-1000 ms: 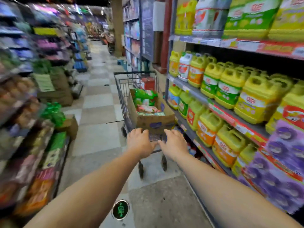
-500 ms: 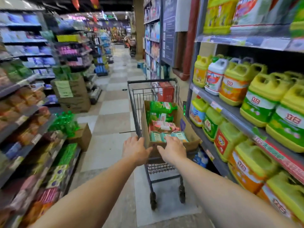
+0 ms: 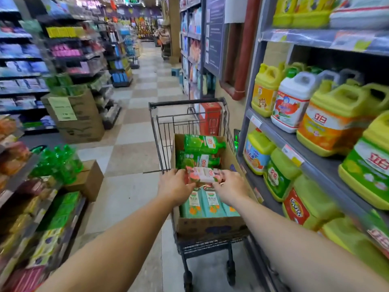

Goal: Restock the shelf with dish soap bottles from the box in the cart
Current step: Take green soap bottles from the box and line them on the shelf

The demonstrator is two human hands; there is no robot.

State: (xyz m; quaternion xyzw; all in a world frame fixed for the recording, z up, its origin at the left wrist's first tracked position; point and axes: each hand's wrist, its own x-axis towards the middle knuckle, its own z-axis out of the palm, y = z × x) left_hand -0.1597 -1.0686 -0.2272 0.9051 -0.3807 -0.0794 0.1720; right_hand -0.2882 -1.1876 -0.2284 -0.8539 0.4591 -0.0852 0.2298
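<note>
Your left hand [image 3: 174, 187] and right hand [image 3: 230, 187] each grip one end of pink dish soap bottle [image 3: 203, 175], over cardboard box [image 3: 210, 227] in cart [image 3: 187, 103]. Box nearly full: green bottles [image 3: 203, 143], teal bottles [image 3: 203, 204]. No bottle placed on shelf [image 3: 294, 142] yet, I judge; restocking only starts.
</note>
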